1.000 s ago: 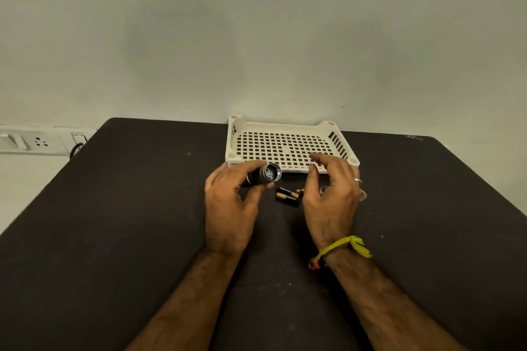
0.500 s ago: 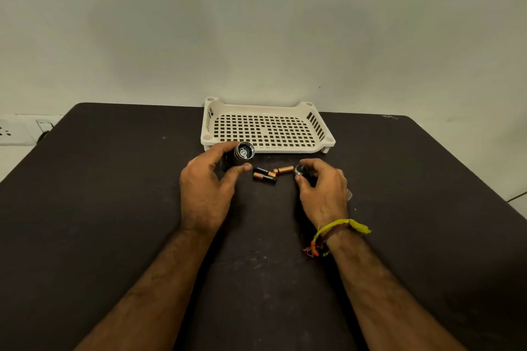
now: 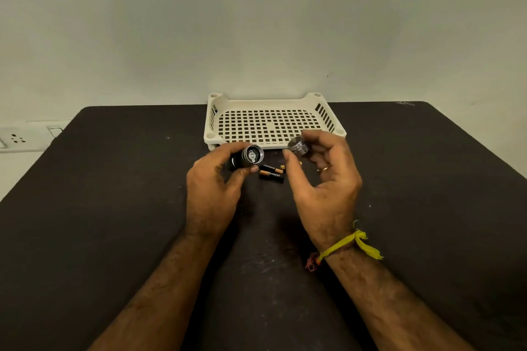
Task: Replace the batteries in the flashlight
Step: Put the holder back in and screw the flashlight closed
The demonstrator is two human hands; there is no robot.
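Note:
My left hand [image 3: 212,188] grips the black flashlight body [image 3: 247,157] above the table, its open silver end turned to the right. My right hand [image 3: 325,179] pinches the round silver flashlight cap [image 3: 297,145] between thumb and fingers, held a short way right of the body's open end. Two black-and-copper batteries [image 3: 272,173] lie side by side on the dark table below and between my hands. Part of the flashlight body is hidden in my left palm.
A cream perforated plastic tray [image 3: 212,122] stands at the table's far edge, just behind my hands. The dark table [image 3: 114,208] spreads to both sides. A wall socket plate [image 3: 17,138] sits on the wall at far left.
My right hand has picked the silver cap up off the table and raised it toward the flashlight's open end. My left hand keeps holding the body. The batteries stay put.

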